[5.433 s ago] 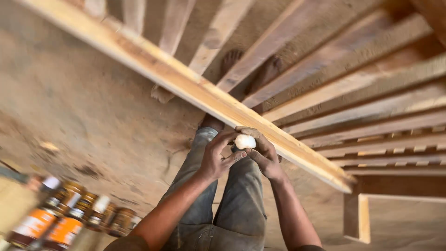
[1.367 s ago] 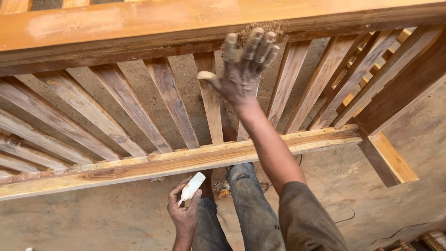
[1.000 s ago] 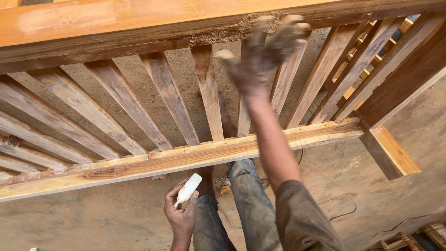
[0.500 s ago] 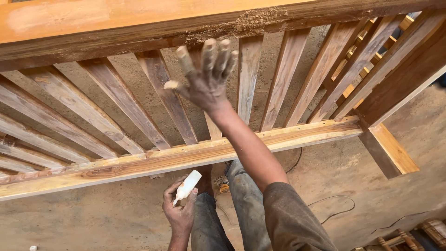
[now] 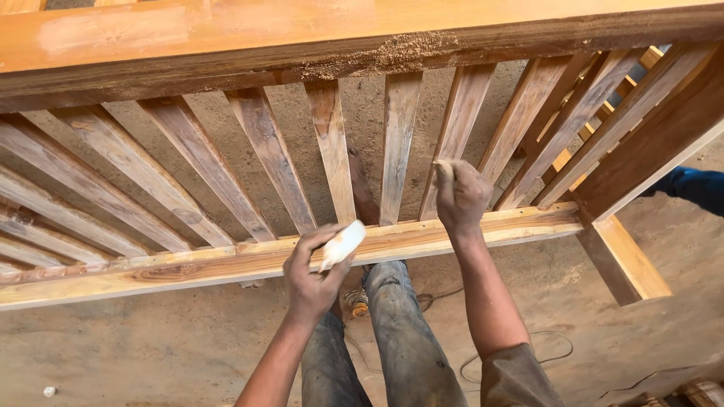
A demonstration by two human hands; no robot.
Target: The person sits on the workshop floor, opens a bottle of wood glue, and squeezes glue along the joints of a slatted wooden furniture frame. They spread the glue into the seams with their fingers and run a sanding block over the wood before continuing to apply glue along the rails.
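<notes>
Where the bare concrete floor (image 5: 113, 354) spreads under everything, a big wooden slatted frame (image 5: 226, 264) stands over it, its broad top rail (image 5: 226, 45) running across at 12 o'clock with a patch of sawdust (image 5: 400, 54) on its edge. Slats (image 5: 332, 151) fan down to a lower rail that crosses from 9 toward 3 o'clock. A cable (image 5: 543, 354) lies on the floor at 5 o'clock, and a blue sleeve (image 5: 694, 185) shows at 3 o'clock. The person's legs in grey trousers (image 5: 400, 332) stand at 6 o'clock. The left hand (image 5: 313, 267) is clamped on a small white tube (image 5: 343, 243), just at the lower rail. The right hand (image 5: 460, 196) is curled shut, fingers together, against a slat at 1 o'clock. Half a second ago that right hand was spread open higher up near the top rail; it has dropped and closed, while the left hand has risen to the lower rail.
</notes>
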